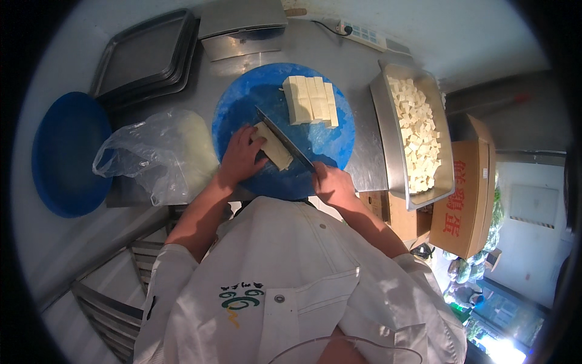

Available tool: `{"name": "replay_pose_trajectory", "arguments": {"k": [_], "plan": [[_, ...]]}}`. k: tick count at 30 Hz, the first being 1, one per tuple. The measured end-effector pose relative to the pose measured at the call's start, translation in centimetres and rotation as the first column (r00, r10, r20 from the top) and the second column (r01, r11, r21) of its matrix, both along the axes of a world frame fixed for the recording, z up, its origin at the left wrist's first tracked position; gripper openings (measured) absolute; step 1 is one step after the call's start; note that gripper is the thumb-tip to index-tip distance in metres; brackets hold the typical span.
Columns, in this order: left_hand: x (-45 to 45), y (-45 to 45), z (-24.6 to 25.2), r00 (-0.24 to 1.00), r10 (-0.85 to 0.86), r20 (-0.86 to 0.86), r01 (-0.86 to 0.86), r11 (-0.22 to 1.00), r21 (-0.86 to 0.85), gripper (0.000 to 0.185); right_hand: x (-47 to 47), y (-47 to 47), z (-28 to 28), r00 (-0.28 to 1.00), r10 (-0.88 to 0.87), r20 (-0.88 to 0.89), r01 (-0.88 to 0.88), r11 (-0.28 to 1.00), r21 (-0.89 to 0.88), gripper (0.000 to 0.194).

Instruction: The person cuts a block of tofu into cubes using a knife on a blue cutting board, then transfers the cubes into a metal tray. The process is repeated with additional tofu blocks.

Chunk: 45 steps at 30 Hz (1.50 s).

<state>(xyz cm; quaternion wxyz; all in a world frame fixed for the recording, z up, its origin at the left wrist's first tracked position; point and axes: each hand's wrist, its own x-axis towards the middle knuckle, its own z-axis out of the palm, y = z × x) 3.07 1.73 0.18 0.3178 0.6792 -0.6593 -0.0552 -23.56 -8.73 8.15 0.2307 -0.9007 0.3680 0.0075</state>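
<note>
A round blue cutting board (248, 86) lies before me on a steel counter. My left hand (241, 157) holds down a pale slab, likely tofu (276, 149), with its fingers curled over the far end and left side. In my right hand (334, 184) is the handle of a kitchen knife (285, 139). Its blade runs diagonally along the slab's right side, tip pointing away to the left; whether it touches the slab is hard to tell. Farther back on the board stands a tofu block (311, 101) parted into several upright slices.
Right of the board, a deep steel pan (386, 136) holds many pale cubes (416, 132). A clear plastic bag (154, 154) with pale contents sits left, near another blue round board (70, 154). Stacked trays (141, 50), a steel box (243, 22) and a power strip (363, 35) line the back.
</note>
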Motion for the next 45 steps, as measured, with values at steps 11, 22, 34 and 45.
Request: {"name": "replay_pose_trajectory", "arguments": {"k": [11,22,34,45], "plan": [[-0.6,-1.0,-0.5,0.996,-0.028,0.087,0.04,0.988,-0.148,0.041,0.9,0.7,3.4,0.996,-0.029,-0.079,0.035,0.997,0.075,0.02],[-0.5,-1.4,-0.7,0.995,-0.01,0.103,0.027,0.986,-0.163,0.043,1.6,0.8,5.2,0.989,0.025,-0.146,-0.005,0.99,0.138,0.019],[-0.7,-1.3,-0.6,0.997,0.024,0.068,-0.015,0.991,-0.135,0.04,3.0,0.5,2.8,0.973,0.067,-0.219,-0.027,0.984,0.179,0.017],[-0.5,0.3,-1.4,0.999,0.005,0.035,0.001,0.983,-0.182,0.036,1.0,2.0,0.4,0.998,-0.055,-0.004,0.056,0.995,0.078,0.021]]}}
